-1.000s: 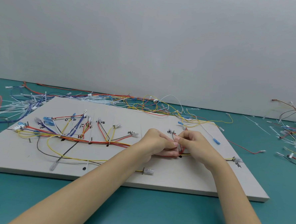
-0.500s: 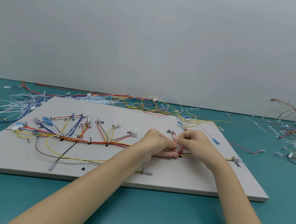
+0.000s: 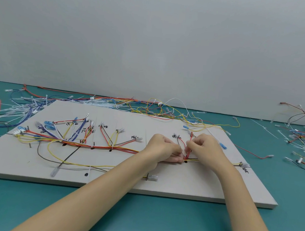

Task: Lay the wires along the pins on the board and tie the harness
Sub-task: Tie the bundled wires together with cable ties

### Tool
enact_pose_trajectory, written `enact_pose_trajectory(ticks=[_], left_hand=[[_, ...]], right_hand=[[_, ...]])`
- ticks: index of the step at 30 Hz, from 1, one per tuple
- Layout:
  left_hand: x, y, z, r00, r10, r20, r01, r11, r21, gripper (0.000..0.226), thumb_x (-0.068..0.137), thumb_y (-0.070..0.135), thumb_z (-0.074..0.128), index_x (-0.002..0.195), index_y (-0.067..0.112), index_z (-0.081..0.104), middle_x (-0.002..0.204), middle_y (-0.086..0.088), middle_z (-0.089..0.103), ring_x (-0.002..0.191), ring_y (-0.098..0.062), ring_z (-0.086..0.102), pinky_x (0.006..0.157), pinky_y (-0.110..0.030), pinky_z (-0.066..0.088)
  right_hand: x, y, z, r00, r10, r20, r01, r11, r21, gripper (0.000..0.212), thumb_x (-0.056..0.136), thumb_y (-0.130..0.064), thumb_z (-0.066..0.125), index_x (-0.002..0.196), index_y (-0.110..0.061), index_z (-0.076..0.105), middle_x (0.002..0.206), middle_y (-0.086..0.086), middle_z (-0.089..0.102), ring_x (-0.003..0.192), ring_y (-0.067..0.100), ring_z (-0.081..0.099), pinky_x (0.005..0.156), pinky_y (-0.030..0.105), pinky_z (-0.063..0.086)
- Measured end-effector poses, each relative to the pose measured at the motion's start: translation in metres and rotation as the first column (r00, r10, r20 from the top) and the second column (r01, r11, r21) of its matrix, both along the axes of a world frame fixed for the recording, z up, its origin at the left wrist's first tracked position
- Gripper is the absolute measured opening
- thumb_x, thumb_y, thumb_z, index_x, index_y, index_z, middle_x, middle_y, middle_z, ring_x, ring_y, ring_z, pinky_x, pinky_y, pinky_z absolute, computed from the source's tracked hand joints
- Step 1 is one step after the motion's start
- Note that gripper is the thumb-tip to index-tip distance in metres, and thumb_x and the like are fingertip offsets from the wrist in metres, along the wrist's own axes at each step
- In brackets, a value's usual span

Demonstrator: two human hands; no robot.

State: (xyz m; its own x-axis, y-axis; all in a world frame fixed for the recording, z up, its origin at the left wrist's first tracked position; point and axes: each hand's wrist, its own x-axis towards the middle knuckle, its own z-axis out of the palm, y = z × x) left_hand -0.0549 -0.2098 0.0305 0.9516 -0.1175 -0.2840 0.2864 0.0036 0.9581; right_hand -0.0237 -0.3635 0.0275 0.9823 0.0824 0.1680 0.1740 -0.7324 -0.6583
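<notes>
A pale grey board lies on the teal table, with dark pins and handwritten marks on it. A harness of red, yellow, orange and brown wires runs left to right across it, with branches fanning toward the back. My left hand and my right hand meet at a branch point right of centre. Both pinch at the wire bundle there, where a red wire rises toward the back. What sits between the fingertips is too small to make out.
Loose wires and white cable ties are heaped behind the board's left and back edges. More wires lie on the table at the right. A clear connector sits near the board's front edge, and another connector at the right end.
Both hands have stayed at the same branch point; only small finger movements show. The wires on the board have not visibly shifted.
</notes>
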Motion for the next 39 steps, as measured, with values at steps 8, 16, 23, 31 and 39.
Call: enact_pose_trajectory(ticks=[8, 16, 23, 31, 39], left_hand=[[-0.001, -0.002, 0.0, 0.999, 0.035, 0.014, -0.035, 0.999, 0.0, 0.02, 0.084, -0.005, 0.059, 0.065, 0.002, 0.06, 0.072, -0.02, 0.067, 0.051, -0.018, 0.067, 0.053, -0.018, 0.057], [0.0, 0.0, -0.001, 1.0, 0.014, 0.025, -0.014, 1.0, -0.025, 0.019, 0.085, -0.005, 0.06, 0.067, 0.002, 0.059, 0.071, -0.02, 0.066, 0.05, -0.018, 0.067, 0.049, -0.018, 0.055], [0.0, 0.001, -0.005, 0.998, -0.004, 0.068, 0.006, 0.999, -0.037, 0.008, 0.086, -0.004, 0.059, 0.079, -0.002, 0.061, 0.068, -0.018, 0.065, 0.051, -0.019, 0.067, 0.054, -0.02, 0.058], [0.001, 0.002, -0.008, 0.995, -0.033, 0.094, 0.034, 0.999, -0.004, 0.014, 0.091, -0.003, 0.059, 0.082, -0.009, 0.067, 0.07, -0.018, 0.066, 0.048, -0.01, 0.065, 0.05, -0.012, 0.051], [0.002, 0.002, -0.012, 0.992, -0.041, 0.121, 0.039, 0.999, 0.017, 0.011, 0.09, -0.002, 0.062, 0.084, -0.009, 0.068, 0.071, -0.016, 0.067, 0.054, -0.012, 0.066, 0.055, -0.015, 0.055]], right_hand=[[-0.002, 0.0, 0.003, 0.992, 0.052, -0.117, -0.045, 0.997, 0.057, 0.029, 0.08, -0.013, 0.057, 0.058, -0.014, 0.076, 0.077, -0.004, 0.068, 0.087, 0.001, 0.057, 0.066, 0.015, 0.04], [-0.001, 0.0, 0.001, 0.982, 0.101, -0.159, -0.103, 0.995, -0.006, 0.04, 0.085, -0.014, 0.051, 0.051, -0.022, 0.071, 0.077, -0.002, 0.064, 0.114, 0.022, 0.046, 0.097, 0.037, 0.041], [-0.005, 0.003, 0.006, 0.996, 0.078, -0.046, -0.067, 0.975, 0.214, 0.02, 0.085, -0.024, 0.066, 0.068, -0.017, 0.073, 0.074, 0.002, 0.067, 0.073, 0.006, 0.057, 0.069, 0.024, 0.043], [-0.01, 0.007, 0.008, 0.985, 0.13, -0.11, -0.093, 0.952, 0.291, 0.008, 0.081, -0.01, 0.074, 0.079, -0.003, 0.074, 0.068, 0.009, 0.066, 0.065, 0.016, 0.058, 0.068, 0.03, 0.048], [-0.01, 0.007, 0.009, 0.986, 0.134, -0.104, -0.115, 0.98, 0.164, 0.007, 0.085, -0.012, 0.07, 0.078, -0.009, 0.069, 0.078, 0.014, 0.067, 0.07, 0.019, 0.058, 0.074, 0.035, 0.048]])
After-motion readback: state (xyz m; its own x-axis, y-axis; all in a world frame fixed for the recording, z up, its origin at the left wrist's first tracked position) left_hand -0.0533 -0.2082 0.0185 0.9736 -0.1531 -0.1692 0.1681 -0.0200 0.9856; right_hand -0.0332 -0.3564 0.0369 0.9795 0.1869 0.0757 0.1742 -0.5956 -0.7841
